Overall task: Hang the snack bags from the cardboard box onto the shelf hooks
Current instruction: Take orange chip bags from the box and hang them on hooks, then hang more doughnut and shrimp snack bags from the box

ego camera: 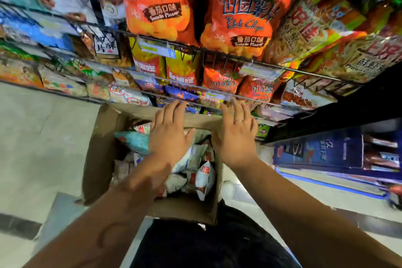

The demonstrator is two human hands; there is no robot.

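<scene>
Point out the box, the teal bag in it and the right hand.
Box (97,155): head view, its left wall.
Teal bag (133,140): head view, middle of the pack.
Right hand (237,139): head view, back of the hand.

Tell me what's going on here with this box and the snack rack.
A person is stocking a snack rack. The left hand and right hand are stretched out flat over an open cardboard box of small snack bags, fingertips near the rack's lowest rows, holding nothing. Orange chip bags hang above.
</scene>
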